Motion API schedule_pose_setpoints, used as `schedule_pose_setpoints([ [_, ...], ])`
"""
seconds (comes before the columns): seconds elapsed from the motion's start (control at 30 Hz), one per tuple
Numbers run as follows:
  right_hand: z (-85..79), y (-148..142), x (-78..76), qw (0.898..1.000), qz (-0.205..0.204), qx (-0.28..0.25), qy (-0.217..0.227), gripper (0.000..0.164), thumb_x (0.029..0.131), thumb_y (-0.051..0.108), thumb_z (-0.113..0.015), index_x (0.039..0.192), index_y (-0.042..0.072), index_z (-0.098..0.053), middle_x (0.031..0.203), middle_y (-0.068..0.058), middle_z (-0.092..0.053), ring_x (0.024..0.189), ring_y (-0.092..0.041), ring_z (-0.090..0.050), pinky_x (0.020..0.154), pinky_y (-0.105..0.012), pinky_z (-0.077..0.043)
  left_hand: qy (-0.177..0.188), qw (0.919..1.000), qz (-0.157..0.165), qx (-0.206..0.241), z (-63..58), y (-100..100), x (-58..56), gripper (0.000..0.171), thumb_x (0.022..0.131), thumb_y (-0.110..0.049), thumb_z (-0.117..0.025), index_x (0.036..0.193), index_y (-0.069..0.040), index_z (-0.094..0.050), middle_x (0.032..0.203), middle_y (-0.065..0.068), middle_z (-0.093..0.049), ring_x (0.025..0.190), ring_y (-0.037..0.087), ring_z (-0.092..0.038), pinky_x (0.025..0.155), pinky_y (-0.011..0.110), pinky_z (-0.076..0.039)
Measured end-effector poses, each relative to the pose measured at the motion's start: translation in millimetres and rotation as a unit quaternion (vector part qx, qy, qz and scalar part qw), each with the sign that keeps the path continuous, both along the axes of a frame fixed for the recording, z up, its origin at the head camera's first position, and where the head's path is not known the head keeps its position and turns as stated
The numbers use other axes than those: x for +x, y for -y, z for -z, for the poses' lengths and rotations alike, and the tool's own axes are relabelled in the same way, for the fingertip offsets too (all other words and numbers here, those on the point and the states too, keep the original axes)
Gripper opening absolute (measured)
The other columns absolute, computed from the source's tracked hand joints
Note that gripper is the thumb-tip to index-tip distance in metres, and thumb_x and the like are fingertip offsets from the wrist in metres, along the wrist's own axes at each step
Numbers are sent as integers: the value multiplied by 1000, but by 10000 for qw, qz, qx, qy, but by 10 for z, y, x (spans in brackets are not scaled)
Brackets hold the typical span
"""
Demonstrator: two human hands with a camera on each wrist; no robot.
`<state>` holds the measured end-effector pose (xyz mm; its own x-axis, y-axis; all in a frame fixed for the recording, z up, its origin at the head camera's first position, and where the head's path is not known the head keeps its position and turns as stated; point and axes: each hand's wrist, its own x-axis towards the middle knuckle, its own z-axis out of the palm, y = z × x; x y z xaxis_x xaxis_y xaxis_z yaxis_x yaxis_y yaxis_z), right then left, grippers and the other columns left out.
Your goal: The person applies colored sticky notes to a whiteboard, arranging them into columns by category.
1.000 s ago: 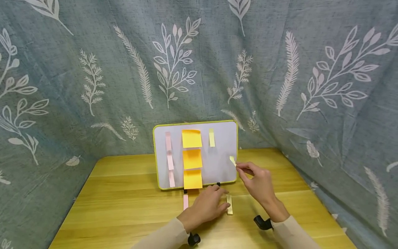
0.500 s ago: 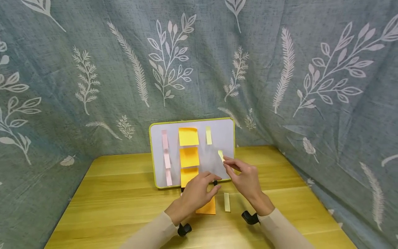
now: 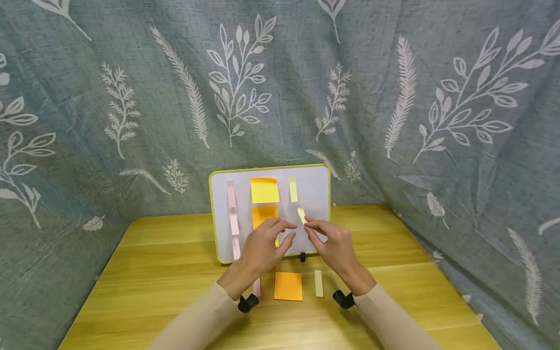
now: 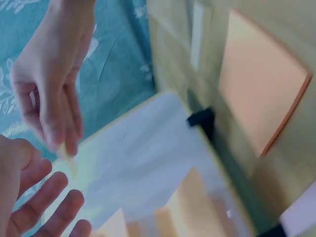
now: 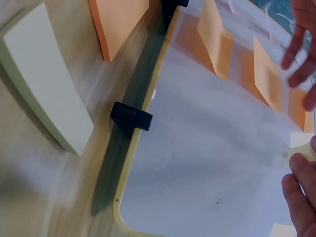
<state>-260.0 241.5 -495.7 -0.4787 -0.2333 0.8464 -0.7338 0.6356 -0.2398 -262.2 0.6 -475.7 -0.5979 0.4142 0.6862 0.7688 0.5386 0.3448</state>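
Note:
My right hand [image 3: 339,248] pinches a small pale yellow sticky strip [image 3: 301,214] between thumb and fingertips, in front of the whiteboard [image 3: 318,194]. Just to the left, my left hand [image 3: 259,245] hovers with loosely bent fingers and holds nothing. It hides the lower orange notes from the head camera. Another pale yellow strip [image 3: 293,188] is stuck higher on the board, above the held one. Left of it run a column of orange-yellow sticky notes [image 3: 264,190] and a column of pink strips [image 3: 231,194]. The right wrist view shows the held strip [image 5: 297,152] close to the board.
On the wooden table before the board lie an orange sticky-note pad [image 3: 288,287], a pale yellow strip pad [image 3: 319,284] and a partly hidden pink strip pad [image 3: 256,287]. A black clip foot [image 5: 131,117] grips the board's lower edge. Patterned cloth [image 3: 280,97] hangs behind.
My right hand has carried the yellow strip leftward, from the board's right edge to below the stuck yellow strip. My left hand has lifted from beside the pads to the board's front.

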Motion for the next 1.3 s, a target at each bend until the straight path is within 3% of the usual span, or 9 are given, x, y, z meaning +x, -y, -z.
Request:
schedule_pose_setpoints([
  [0.2,24,42,-51,9997,35,232,-10,21,94,-8,-91,113,-1,-86,119,-18,-90,101,-31,-90,81,-40,-72,-558,9980,-137,267,-237,131,-180,19,108,-14,-84,127,-12,-84,121,10,-83,104,27,-82,83,39,-72],
  [0.4,47,71,-91,9994,113,314,7,21,95,-7,-92,115,-1,-87,122,-17,-89,103,-31,-90,80,-41,-72,-889,9945,-302,472,-416,213,-350,24,108,-13,-85,131,-9,-83,123,11,-81,107,31,-79,88,43,-70],
  [0.57,66,93,-139,9992,114,365,-63,21,94,-7,-92,114,-2,-86,122,-18,-89,103,-31,-90,81,-41,-72,-984,9936,-497,262,-495,238,-472,30,106,-16,-87,136,-12,-82,135,11,-79,116,35,-76,104,52,-67],
  [0.87,66,135,-216,9988,152,457,-118,23,93,-8,-94,114,-2,-87,121,-18,-89,101,-31,-90,83,-42,-72,-736,9942,-732,-283,-591,210,-628,39,106,-23,-87,144,-16,-79,155,13,-72,144,40,-66,113,61,-58],
  [0.97,58,142,-229,9985,193,506,-12,21,95,-5,-93,114,-2,-87,122,-18,-89,102,-31,-90,85,-42,-72,-806,9921,-836,-470,-601,178,-672,47,103,-24,-91,148,-17,-76,160,15,-69,149,42,-64,120,64,-55],
  [1.17,78,148,-252,9982,212,556,91,18,96,-4,-92,113,-1,-87,122,-18,-89,105,-32,-90,87,-43,-72,-920,9829,-1204,-1048,-552,84,-775,71,97,-35,-99,160,-22,-67,173,13,-56,158,39,-55,140,66,-38],
  [1.3,105,164,-277,9983,166,541,114,18,95,-5,-92,112,-1,-87,120,-19,-89,105,-33,-90,88,-42,-72,-843,9791,-1385,-1228,-504,28,-815,87,94,-45,-101,168,-25,-60,181,13,-48,166,40,-47,145,70,-27],
])
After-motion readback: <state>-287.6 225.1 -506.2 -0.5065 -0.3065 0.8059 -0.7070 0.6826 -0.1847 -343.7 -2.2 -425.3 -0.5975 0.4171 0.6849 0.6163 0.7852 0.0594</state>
